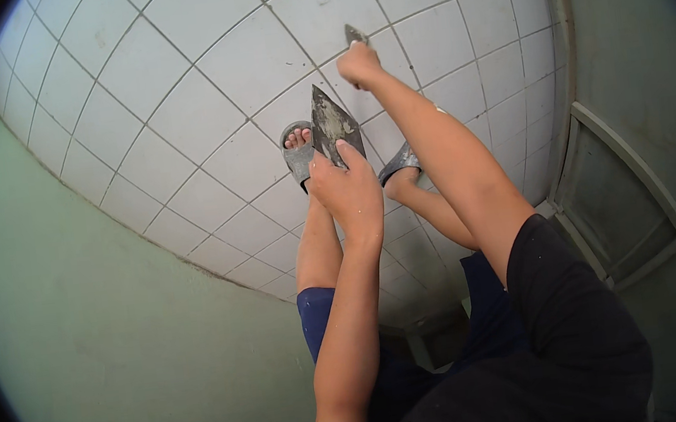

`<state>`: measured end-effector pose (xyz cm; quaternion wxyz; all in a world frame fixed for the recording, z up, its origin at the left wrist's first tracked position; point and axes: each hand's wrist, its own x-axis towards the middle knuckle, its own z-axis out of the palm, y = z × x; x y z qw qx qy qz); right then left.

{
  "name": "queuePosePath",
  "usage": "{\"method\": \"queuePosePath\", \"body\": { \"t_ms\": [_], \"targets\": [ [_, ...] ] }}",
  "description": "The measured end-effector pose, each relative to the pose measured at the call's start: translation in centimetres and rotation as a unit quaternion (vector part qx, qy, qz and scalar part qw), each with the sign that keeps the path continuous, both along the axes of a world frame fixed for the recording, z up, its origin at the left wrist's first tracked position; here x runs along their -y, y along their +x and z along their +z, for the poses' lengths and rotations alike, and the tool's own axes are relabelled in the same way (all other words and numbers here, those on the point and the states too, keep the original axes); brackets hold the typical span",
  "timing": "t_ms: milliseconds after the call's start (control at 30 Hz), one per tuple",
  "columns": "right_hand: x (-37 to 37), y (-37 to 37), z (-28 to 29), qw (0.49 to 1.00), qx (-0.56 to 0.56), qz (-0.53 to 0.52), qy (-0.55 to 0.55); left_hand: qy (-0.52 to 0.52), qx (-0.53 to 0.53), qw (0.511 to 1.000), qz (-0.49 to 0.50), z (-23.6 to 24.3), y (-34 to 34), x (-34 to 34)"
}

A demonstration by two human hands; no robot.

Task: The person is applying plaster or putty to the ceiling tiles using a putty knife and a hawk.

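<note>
My left hand (350, 189) is closed around a dark, pointed trowel (332, 120), its thumb lying on the flat blade. Grey, cement-like paste is smeared over that blade, and the tip points away from me. Farther out and a little to the right, my right hand (361, 65) is closed on a smaller pointed trowel (354, 35), whose handle the fingers hide. This small blade is over the white tile floor (241, 59) near a joint line; I cannot tell whether it touches.
My feet stand on the tiles in grey sandals (298, 155), just beyond and beside my left hand. A pale green wall (138, 284) bounds the floor on the left. At the right are a door frame (567, 135) and a panelled door (621, 204).
</note>
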<state>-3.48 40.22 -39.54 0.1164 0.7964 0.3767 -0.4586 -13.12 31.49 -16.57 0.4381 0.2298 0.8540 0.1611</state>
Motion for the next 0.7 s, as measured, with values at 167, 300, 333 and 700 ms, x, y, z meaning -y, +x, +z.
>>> {"method": "queuePosePath", "body": {
  "t_ms": [167, 300, 333, 700],
  "targets": [
    [-2.7, 2.9, 1.7, 0.995, -0.033, -0.043, -0.078, -0.005, -0.024, 1.0, -0.007, -0.3, -0.3, 0.6],
    [1.3, 5.9, -0.5, 0.995, -0.005, 0.094, -0.016, -0.019, 0.025, 1.0, -0.002, 0.5, 1.4, -0.8],
    [4.0, 5.8, -0.9, 0.987, 0.012, 0.162, -0.002, -0.013, 0.019, 1.0, -0.006, 0.4, 1.6, -0.5],
    [17.0, 6.2, 3.9, 0.975, -0.002, 0.187, -0.121, 0.014, -0.011, 1.0, -0.018, -0.1, 0.6, 0.6]
  ]
}}
